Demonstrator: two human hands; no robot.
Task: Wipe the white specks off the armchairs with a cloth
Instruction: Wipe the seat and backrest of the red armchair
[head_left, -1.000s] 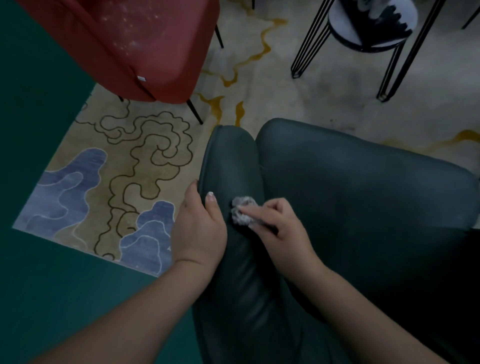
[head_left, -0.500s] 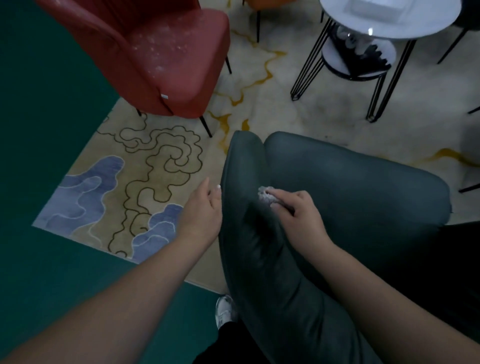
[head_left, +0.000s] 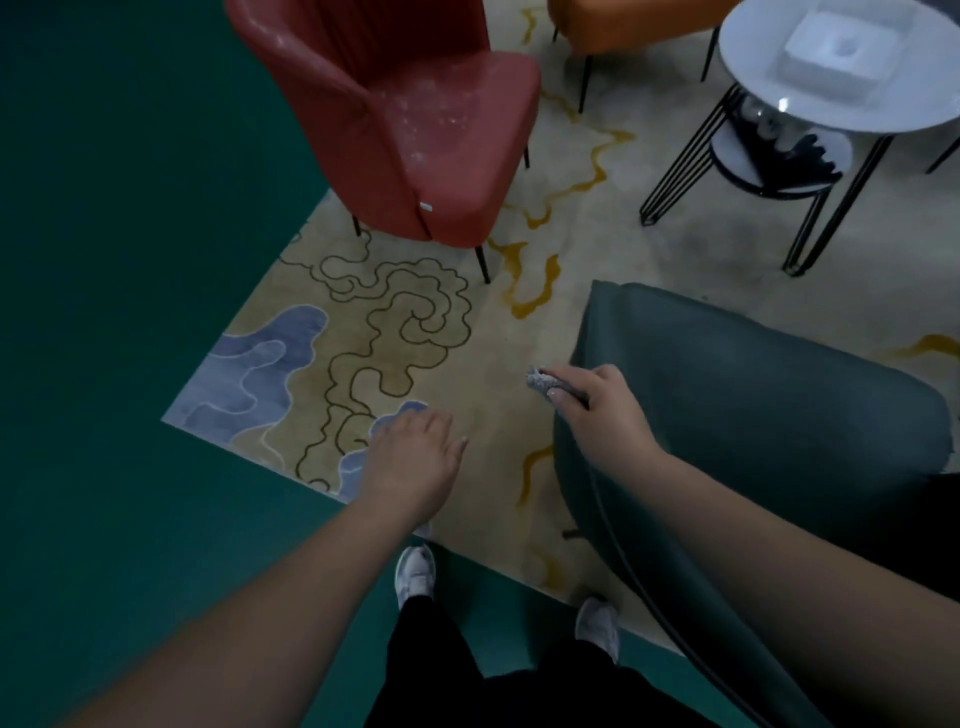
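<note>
A dark green armchair (head_left: 753, 415) fills the right side. My right hand (head_left: 602, 410) is over its left edge and pinches a small crumpled grey cloth (head_left: 540, 382), which sticks out past the chair over the rug. My left hand (head_left: 415, 457) hovers above the rug to the left of the chair, fingers relaxed and holding nothing. A red armchair (head_left: 415, 119) stands at the top, its seat dotted with white specks (head_left: 441, 114).
A patterned beige rug (head_left: 374, 332) lies on a green floor (head_left: 130, 260). A round white table (head_left: 831, 78) on black wire legs stands top right, an orange chair (head_left: 613, 26) beyond. My two feet in white shoes (head_left: 415, 577) stand at the rug's edge.
The view has pulled back and swung left. My left hand left the green chair's armrest and now hangs free. My right hand carried the cloth off the armrest toward the left.
</note>
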